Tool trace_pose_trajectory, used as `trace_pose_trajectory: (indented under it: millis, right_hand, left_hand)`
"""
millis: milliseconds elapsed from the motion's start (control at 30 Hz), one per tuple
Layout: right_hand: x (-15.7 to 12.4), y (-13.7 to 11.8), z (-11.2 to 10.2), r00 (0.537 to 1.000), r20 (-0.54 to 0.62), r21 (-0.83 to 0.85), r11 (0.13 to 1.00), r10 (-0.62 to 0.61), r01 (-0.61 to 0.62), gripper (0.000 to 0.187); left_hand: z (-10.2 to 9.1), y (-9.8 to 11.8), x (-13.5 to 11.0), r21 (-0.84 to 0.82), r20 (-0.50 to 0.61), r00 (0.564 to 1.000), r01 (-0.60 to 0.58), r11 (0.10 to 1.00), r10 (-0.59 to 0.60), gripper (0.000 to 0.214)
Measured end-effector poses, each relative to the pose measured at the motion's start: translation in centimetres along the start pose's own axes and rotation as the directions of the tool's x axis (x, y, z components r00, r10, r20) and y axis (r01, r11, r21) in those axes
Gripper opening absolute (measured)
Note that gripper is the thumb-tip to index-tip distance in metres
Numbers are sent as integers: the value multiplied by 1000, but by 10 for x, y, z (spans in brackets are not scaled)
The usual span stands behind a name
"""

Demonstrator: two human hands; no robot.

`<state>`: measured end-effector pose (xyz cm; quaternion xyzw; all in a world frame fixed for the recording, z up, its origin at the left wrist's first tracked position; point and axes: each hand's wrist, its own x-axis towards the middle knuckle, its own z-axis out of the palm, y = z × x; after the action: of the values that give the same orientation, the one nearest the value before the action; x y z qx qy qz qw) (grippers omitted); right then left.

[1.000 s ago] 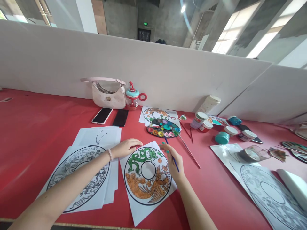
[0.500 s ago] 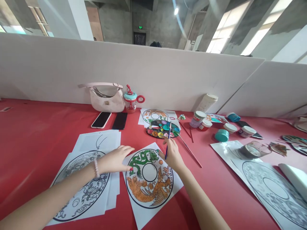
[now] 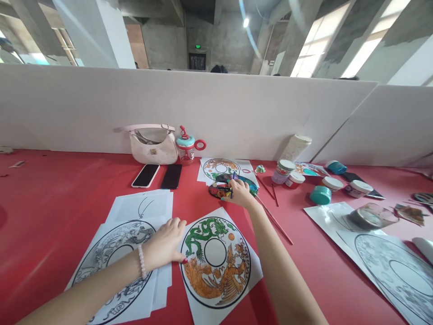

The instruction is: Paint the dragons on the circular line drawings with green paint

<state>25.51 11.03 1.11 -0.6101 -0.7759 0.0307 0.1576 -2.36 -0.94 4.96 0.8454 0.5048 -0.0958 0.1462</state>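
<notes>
My right hand (image 3: pixel 241 193) is closed round a thin blue paintbrush (image 3: pixel 232 184) and reaches out over the round paint palette (image 3: pixel 220 189), with the brush tip down among the colour wells. My left hand (image 3: pixel 165 243) lies flat with fingers stretched on the left edge of the coloured dragon-and-phoenix sheet (image 3: pixel 219 266), overlapping the stack of uncoloured sheets (image 3: pixel 118 253) beside it. The sheet shows a green dragon above and an orange bird below.
A pink handbag (image 3: pixel 152 145), a small cup (image 3: pixel 187 146) and two phones (image 3: pixel 158 176) stand near the white partition. Paint jars (image 3: pixel 287 172), loose brushes (image 3: pixel 274 216), a teal lid (image 3: pixel 320 195) and more printed sheets (image 3: pixel 389 257) lie to the right on the red table (image 3: pixel 61 194).
My right hand has moved forward from the coloured sheet to the palette with the brush. My left hand has slid back along the sheet's left edge. The view has tilted slightly.
</notes>
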Motion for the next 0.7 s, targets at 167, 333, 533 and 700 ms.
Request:
trace_pose_trajectory:
  millis: [167, 333, 533, 700]
  right_hand:
    - [1, 0, 11, 999, 8, 13, 999, -36, 36, 34]
    - [1, -8, 15, 996, -1, 45, 995, -86, 86, 36]
    - [4, -12, 13, 995, -38, 97, 991, -91, 95, 30]
    - [7, -9, 3, 995, -86, 179, 981, -59, 74, 30]
  left_hand:
    - [-4, 4, 0, 6, 29, 999, 25, 1000, -25, 58]
    - [-5, 0, 0, -53, 39, 999, 2, 999, 0, 58]
    - [2, -3, 2, -138, 33, 999, -4, 990, 9, 45]
    - [7, -7, 3, -430, 67, 997, 72, 900, -47, 47]
